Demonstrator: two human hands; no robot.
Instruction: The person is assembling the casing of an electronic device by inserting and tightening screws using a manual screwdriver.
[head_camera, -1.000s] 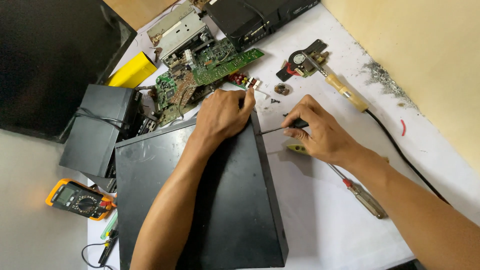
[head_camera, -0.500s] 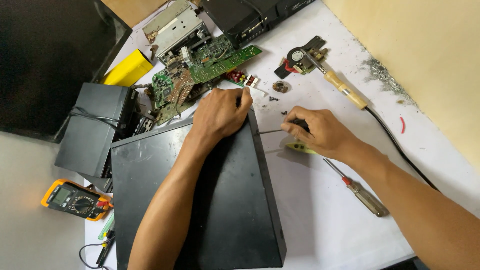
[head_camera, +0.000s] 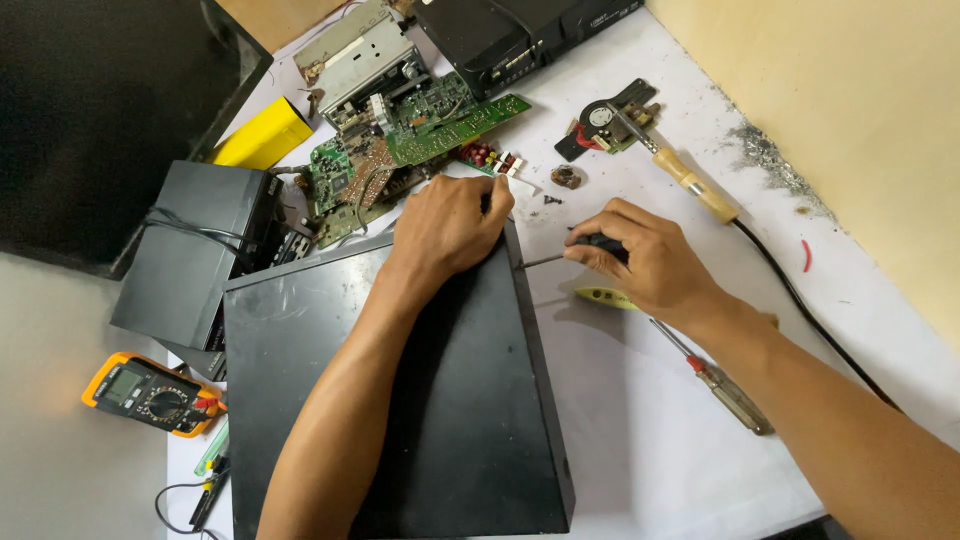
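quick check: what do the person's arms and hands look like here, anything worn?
Both forearms are bare to the frame edge: no sleeves show. The left hand and right hand wear no gloves. No watch, ring or wristband is visible on either. Fingernails are short.
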